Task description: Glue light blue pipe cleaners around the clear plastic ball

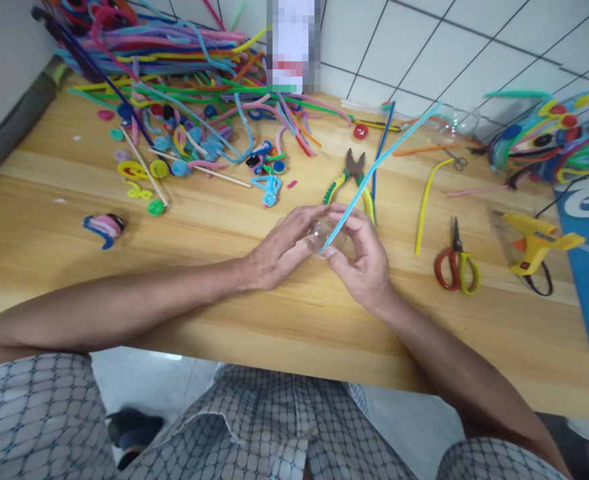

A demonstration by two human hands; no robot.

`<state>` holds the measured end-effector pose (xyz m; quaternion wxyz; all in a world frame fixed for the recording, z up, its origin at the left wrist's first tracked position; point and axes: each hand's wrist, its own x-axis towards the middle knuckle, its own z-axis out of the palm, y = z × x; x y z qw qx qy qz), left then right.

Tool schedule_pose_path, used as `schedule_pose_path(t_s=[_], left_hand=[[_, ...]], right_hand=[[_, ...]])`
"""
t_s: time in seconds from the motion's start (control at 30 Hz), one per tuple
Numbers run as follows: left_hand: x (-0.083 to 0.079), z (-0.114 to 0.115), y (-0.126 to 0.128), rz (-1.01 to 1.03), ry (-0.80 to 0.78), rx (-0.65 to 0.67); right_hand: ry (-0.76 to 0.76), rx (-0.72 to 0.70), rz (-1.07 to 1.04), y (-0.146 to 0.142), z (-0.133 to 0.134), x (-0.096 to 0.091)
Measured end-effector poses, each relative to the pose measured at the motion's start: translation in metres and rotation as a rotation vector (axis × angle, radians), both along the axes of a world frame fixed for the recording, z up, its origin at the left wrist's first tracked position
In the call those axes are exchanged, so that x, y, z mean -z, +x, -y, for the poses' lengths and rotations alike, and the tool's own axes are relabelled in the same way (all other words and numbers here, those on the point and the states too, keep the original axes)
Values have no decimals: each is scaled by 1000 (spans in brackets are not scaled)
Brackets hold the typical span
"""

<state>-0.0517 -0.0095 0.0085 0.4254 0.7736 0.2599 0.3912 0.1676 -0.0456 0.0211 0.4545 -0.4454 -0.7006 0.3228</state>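
Between both hands, near the middle of the table, sits a small clear ball (318, 233), partly covered by fingers. My left hand (282, 250) curls around its left side. My right hand (367, 263) cups the other side and pinches the lower end of a light blue pipe cleaner (384, 160) between thumb and fingers. The pipe cleaner runs across the front of the ball and slants up to the right. Whether it is fixed to the ball, I cannot tell. Just beyond my fingers lie pliers (357, 170) with green and yellow handles, jaws spread.
Scissors (457, 263) and a yellow glue gun (532, 240) lie to the right. A yellow pipe cleaner (427, 207) and a dark blue one (383, 150) rest nearby. Piled pipe cleaners (174, 50) and small coloured pieces fill the back left. A pink-and-blue piece (104, 228) lies at left.
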Motion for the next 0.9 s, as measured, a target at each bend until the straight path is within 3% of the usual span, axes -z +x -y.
schedule_pose_path(t_s=[0.27,0.6,0.9], left_hand=[[7,-3,2,3,46,-5],[5,-2,3,-27,26,-28],[4,-3,1,-56,72,9]], right_hand=[[56,9,41,0,0,0],[31,9,57,2,1,-5],[191,-22,204,9,-5,-2]])
